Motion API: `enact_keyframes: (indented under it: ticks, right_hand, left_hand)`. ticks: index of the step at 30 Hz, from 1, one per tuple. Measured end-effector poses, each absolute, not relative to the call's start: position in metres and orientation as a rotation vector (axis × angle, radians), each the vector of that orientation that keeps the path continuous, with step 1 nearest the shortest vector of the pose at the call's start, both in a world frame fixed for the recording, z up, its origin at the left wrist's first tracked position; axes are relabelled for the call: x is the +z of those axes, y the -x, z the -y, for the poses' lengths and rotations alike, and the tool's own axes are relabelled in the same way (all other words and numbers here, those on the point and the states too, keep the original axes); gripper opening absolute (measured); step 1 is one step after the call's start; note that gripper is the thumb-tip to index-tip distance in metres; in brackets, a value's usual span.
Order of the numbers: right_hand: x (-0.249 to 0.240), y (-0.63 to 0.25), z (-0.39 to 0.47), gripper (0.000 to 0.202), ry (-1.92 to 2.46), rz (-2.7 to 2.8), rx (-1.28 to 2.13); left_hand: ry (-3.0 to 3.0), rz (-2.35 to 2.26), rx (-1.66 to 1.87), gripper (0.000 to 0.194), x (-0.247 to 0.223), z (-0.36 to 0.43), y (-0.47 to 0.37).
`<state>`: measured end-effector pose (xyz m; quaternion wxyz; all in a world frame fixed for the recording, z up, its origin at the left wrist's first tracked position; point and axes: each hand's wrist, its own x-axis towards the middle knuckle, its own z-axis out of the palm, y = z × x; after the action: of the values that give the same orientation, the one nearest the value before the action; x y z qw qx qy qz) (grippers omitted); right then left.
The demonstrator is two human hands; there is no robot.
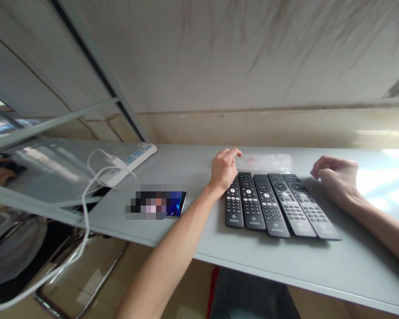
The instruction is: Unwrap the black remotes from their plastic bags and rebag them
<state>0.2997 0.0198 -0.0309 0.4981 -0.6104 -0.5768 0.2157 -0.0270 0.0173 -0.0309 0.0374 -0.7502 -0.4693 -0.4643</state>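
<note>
Several dark remote controls (264, 204) lie side by side on the grey table, keypads up, their lower ends slightly fanned. My left hand (224, 167) is at the top end of the leftmost remote control (234, 206) and covers part of it. Its index finger points out to the right, apart from the other bent fingers; whether it touches the remote is hard to tell. To the right of the row my right hand (337, 177) rests on the table with its fingers curled in, and nothing shows in it. Behind the remotes lies a clear plastic bag (269, 162).
A phone (174, 204) with a partly blurred screen lies left of my left forearm. Beyond it are a white power strip (133, 164) and a white cable (85, 208). A metal frame divides the table at left, where another person's hand (1, 170) shows. A wall stands behind.
</note>
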Motion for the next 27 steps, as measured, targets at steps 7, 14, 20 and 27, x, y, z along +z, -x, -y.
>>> enact_keyframes:
  ticks: [7,14,20,27]
  right_hand:
    - [-0.032,-0.298,-0.019,0.015,1.419,1.404,0.613]
    - [-0.032,-0.297,-0.024,0.015,1.458,1.441,0.496]
    - [-0.031,-0.297,-0.025,0.032,1.421,1.469,0.468]
    - [-0.030,-0.292,-0.023,0.063,1.302,1.368,0.560]
  left_hand:
    - [2.338,1.564,-1.367,0.044,-0.026,-0.010,0.027]
    - [2.364,1.623,-1.341,0.042,-0.025,-0.010,0.030]
    - [2.397,1.704,-1.320,0.032,-0.022,-0.010,0.032]
    - [2.469,1.676,-1.350,0.026,-0.019,-0.008,0.030]
